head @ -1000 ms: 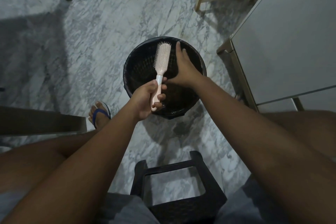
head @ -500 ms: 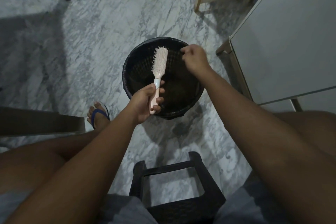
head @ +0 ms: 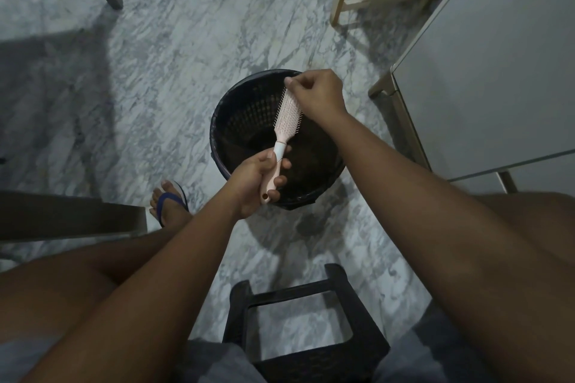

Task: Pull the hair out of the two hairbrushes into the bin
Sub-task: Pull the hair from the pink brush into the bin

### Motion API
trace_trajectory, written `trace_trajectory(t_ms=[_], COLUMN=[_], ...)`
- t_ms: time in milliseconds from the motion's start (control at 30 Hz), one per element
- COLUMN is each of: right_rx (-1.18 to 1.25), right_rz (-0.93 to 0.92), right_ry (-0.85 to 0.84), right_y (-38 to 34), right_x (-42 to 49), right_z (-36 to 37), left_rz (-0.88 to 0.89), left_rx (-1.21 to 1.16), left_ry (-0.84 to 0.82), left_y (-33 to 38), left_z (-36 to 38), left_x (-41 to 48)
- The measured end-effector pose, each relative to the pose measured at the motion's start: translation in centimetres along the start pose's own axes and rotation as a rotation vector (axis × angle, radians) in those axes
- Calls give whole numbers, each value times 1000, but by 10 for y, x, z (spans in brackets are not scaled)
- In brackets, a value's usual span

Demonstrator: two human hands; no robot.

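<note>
Holding hairbrush (head: 287, 113) over open bin (head: 231, 124)

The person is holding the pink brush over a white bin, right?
No, the bin is black, not white; the head view shows it. The left hand is holding the pink brush over it.

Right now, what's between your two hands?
Head view: the pink hairbrush spans the gap, left hand gripping its handle, right hand pinching at its tip, over the bin.
</note>
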State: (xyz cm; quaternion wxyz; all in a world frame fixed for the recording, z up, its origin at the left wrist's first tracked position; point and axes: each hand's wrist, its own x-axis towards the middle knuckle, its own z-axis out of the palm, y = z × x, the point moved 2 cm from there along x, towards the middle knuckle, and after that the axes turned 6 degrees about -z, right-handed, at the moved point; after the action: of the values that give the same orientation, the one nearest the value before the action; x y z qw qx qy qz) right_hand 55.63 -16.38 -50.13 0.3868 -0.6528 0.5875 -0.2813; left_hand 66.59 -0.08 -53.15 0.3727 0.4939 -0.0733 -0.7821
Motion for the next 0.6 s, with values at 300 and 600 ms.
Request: trace_trajectory(t_ms=[300,600], right_rx=[646,1082], right_rz=[354,554], right_ry=[59,102], right_y=[-5,14], right_x=[8,-5], right_z=[-14,-24], left_rz=[15,46], left_rx=[-74,-168], left_ry=[-34,56], left_y=[2,1], left_z=[4,-13], left_x=[-1,0])
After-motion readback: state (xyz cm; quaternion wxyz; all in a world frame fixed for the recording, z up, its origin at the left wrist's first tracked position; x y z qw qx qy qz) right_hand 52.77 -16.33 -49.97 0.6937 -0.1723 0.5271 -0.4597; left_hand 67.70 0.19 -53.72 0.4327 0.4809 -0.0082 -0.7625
